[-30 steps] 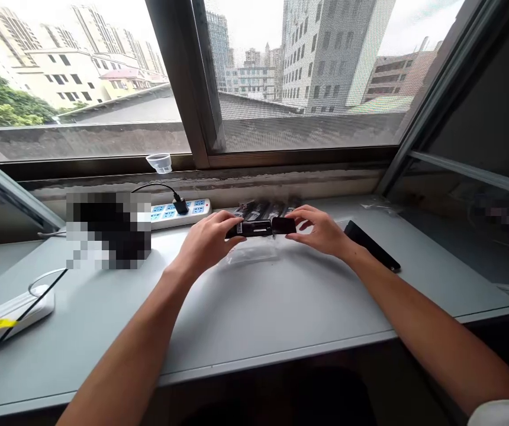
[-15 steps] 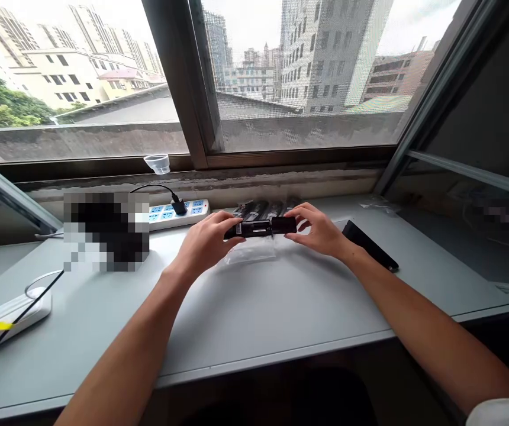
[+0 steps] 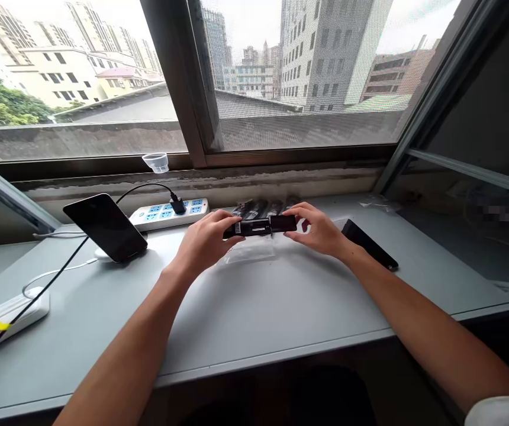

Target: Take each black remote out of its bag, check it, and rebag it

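A black elongated device (image 3: pixel 254 227) is held level above the desk, between both hands. My left hand (image 3: pixel 208 236) pinches its left end between thumb and fingers. At the right end, my right hand (image 3: pixel 316 229) grips a black block-like part (image 3: pixel 283 223) that touches the device or sits on it; the exact joint is too small to tell. Beneath them a clear plastic bag (image 3: pixel 250 252) lies on the desk. Several dark wrapped items (image 3: pixel 274 208) rest just behind the hands.
On the grey desk (image 3: pixel 281 307), a dark phone or tablet (image 3: pixel 106 228) leans on a stand at left. Behind it is a white power strip (image 3: pixel 161 216); another strip (image 3: pixel 10 319) lies near left. A black case (image 3: pixel 370 245) is at right, a clear cup (image 3: pixel 157 162) by the window.
My hands and the device hold nearly the same position. The camera view has shifted very slightly. The blurred patch over the phone or tablet at left is gone.
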Demonstrator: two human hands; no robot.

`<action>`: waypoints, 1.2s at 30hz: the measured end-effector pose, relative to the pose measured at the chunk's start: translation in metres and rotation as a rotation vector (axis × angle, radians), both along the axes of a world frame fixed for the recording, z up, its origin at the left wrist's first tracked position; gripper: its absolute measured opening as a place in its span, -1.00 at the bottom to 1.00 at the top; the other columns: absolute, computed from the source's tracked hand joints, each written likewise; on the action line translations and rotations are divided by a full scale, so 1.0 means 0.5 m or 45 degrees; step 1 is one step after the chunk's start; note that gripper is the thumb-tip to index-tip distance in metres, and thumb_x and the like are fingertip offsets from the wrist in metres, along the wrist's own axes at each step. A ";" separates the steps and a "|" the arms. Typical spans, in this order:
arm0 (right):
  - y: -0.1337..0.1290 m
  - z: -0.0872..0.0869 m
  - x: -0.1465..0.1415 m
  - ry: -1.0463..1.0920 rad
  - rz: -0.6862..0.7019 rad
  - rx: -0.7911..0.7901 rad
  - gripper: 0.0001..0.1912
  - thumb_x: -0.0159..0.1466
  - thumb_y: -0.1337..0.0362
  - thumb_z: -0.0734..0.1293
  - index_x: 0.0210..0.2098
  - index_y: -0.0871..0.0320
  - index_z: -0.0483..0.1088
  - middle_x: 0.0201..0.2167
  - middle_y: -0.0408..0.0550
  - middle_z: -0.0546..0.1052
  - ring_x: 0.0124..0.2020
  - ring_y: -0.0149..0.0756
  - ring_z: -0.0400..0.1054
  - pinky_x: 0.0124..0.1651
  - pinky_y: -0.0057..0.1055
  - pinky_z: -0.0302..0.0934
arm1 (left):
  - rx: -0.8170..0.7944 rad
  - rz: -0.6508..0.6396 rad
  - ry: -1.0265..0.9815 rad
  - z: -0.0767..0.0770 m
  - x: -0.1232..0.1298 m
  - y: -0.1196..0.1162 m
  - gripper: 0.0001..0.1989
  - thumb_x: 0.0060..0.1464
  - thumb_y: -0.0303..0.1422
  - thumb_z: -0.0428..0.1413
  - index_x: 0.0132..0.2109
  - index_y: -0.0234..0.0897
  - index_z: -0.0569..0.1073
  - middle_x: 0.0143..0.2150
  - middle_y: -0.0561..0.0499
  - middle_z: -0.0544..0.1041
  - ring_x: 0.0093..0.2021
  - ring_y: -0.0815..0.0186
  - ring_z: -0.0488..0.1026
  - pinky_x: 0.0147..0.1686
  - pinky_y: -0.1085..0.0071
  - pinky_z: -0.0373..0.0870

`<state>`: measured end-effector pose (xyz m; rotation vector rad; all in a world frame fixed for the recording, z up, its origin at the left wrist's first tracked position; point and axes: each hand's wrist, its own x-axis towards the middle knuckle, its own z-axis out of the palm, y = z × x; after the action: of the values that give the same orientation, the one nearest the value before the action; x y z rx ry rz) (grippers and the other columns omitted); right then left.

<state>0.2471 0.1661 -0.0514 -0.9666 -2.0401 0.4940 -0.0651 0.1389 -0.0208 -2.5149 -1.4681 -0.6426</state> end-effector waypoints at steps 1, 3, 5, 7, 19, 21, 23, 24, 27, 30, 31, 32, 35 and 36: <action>0.000 0.001 0.000 -0.005 0.006 0.004 -0.60 0.25 0.22 0.50 0.08 0.03 0.53 0.04 0.03 0.51 -0.12 -0.15 0.47 -0.23 -0.22 0.42 | 0.000 0.002 -0.001 0.000 0.000 0.000 -0.59 0.31 -0.13 0.20 0.23 -0.11 0.55 0.16 -0.08 0.57 0.02 0.07 0.57 -0.12 0.23 0.52; 0.000 0.002 -0.001 -0.004 0.010 0.007 -0.60 0.25 0.21 0.50 0.08 0.03 0.53 0.04 0.04 0.52 -0.13 -0.14 0.47 -0.24 -0.23 0.40 | -0.004 0.000 -0.003 -0.001 0.000 0.000 -0.60 0.32 -0.12 0.19 0.22 -0.11 0.55 0.16 -0.08 0.57 0.02 0.07 0.58 -0.11 0.23 0.52; 0.000 0.002 -0.001 0.004 0.006 0.001 -0.60 0.25 0.21 0.50 0.08 0.03 0.53 0.03 0.04 0.52 -0.12 -0.13 0.48 -0.24 -0.22 0.40 | -0.005 -0.005 -0.009 -0.001 0.000 0.001 -0.60 0.33 -0.12 0.18 0.22 -0.10 0.55 0.15 -0.08 0.57 0.03 0.07 0.57 -0.10 0.23 0.52; 0.000 0.003 -0.001 0.011 -0.001 -0.004 -0.59 0.24 0.20 0.51 0.07 0.03 0.53 0.03 0.04 0.52 -0.12 -0.13 0.48 -0.24 -0.23 0.40 | -0.001 -0.005 -0.018 -0.001 -0.001 0.001 -0.59 0.32 -0.11 0.18 0.23 -0.11 0.55 0.15 -0.08 0.57 0.03 0.07 0.57 -0.09 0.22 0.52; -0.003 0.007 0.001 0.003 0.002 -0.017 -0.60 0.24 0.22 0.50 0.07 0.03 0.51 0.05 0.04 0.52 -0.09 -0.12 0.49 -0.21 -0.23 0.42 | -0.009 -0.017 -0.009 0.002 0.000 -0.001 -0.59 0.34 -0.10 0.16 0.23 -0.11 0.55 0.15 -0.11 0.57 0.02 0.06 0.57 -0.10 0.21 0.54; -0.003 0.006 0.001 -0.002 0.010 -0.018 -0.59 0.24 0.22 0.50 0.08 0.03 0.51 0.05 0.04 0.52 -0.08 -0.11 0.49 -0.21 -0.23 0.42 | -0.006 -0.020 -0.010 0.001 0.000 0.000 -0.59 0.33 -0.11 0.17 0.23 -0.11 0.55 0.15 -0.11 0.57 0.03 0.06 0.57 -0.09 0.21 0.54; -0.002 0.005 0.000 -0.006 0.019 -0.020 -0.59 0.24 0.21 0.50 0.07 0.03 0.51 0.04 0.04 0.52 -0.08 -0.11 0.49 -0.22 -0.23 0.42 | -0.005 -0.018 -0.017 0.000 0.000 0.000 -0.59 0.32 -0.13 0.19 0.23 -0.11 0.55 0.15 -0.10 0.57 0.03 0.06 0.57 -0.09 0.21 0.54; -0.002 0.005 0.000 -0.007 0.019 -0.020 -0.60 0.24 0.21 0.50 0.07 0.03 0.51 0.04 0.04 0.52 -0.08 -0.11 0.49 -0.22 -0.23 0.41 | -0.008 -0.016 -0.021 0.000 0.000 0.001 -0.59 0.32 -0.13 0.20 0.23 -0.11 0.55 0.15 -0.09 0.57 0.03 0.05 0.58 -0.09 0.21 0.54; -0.003 0.004 0.000 -0.003 0.021 -0.019 -0.59 0.26 0.19 0.49 0.09 0.03 0.52 0.04 0.05 0.52 -0.08 -0.11 0.48 -0.23 -0.24 0.41 | -0.019 -0.015 -0.026 -0.001 0.000 0.001 -0.60 0.31 -0.14 0.21 0.23 -0.11 0.55 0.16 -0.09 0.57 0.04 0.05 0.58 -0.09 0.21 0.54; -0.002 0.005 0.002 0.007 0.021 -0.068 -0.62 0.32 0.09 0.46 0.09 0.03 0.55 0.02 0.06 0.54 -0.11 -0.11 0.48 -0.21 -0.23 0.40 | -0.017 -0.013 -0.023 -0.001 0.000 0.001 -0.59 0.31 -0.14 0.22 0.23 -0.12 0.54 0.16 -0.08 0.57 0.04 0.05 0.57 -0.08 0.21 0.54; -0.001 0.006 0.003 0.024 0.023 -0.119 -0.63 0.35 0.04 0.43 0.08 0.04 0.56 -0.03 0.05 0.57 -0.16 -0.14 0.48 -0.21 -0.22 0.40 | -0.013 -0.010 -0.023 -0.001 -0.001 0.001 -0.59 0.31 -0.14 0.22 0.23 -0.12 0.54 0.16 -0.08 0.57 0.05 0.05 0.57 -0.07 0.21 0.53; 0.000 0.006 0.003 0.053 0.033 -0.187 -0.63 0.38 -0.01 0.40 0.06 0.05 0.57 -0.11 0.02 0.59 -0.22 -0.16 0.48 -0.21 -0.22 0.40 | -0.009 -0.009 -0.023 0.000 -0.001 0.001 -0.59 0.31 -0.14 0.22 0.23 -0.12 0.54 0.16 -0.08 0.57 0.05 0.05 0.57 -0.07 0.21 0.53; 0.002 0.003 0.001 0.181 0.104 -0.400 -0.57 0.41 -0.11 0.34 0.00 0.09 0.57 -0.34 -0.07 0.58 -0.38 -0.25 0.45 -0.26 -0.27 0.38 | 0.004 -0.023 -0.022 0.000 0.003 0.000 -0.60 0.33 -0.12 0.19 0.23 -0.11 0.54 0.16 -0.10 0.57 0.06 0.05 0.57 -0.05 0.20 0.53; 0.002 0.001 -0.002 0.227 0.128 -0.451 -0.55 0.41 -0.12 0.34 0.00 0.11 0.56 -0.36 -0.08 0.58 -0.40 -0.27 0.45 -0.28 -0.29 0.37 | 0.009 -0.042 -0.019 -0.001 0.005 -0.001 -0.60 0.33 -0.12 0.19 0.23 -0.12 0.54 0.15 -0.11 0.57 0.05 0.05 0.57 -0.05 0.20 0.54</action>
<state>0.2462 0.1670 -0.0510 -0.9863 -1.8815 0.9850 -0.0624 0.1386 -0.0212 -2.5394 -1.4293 -0.6723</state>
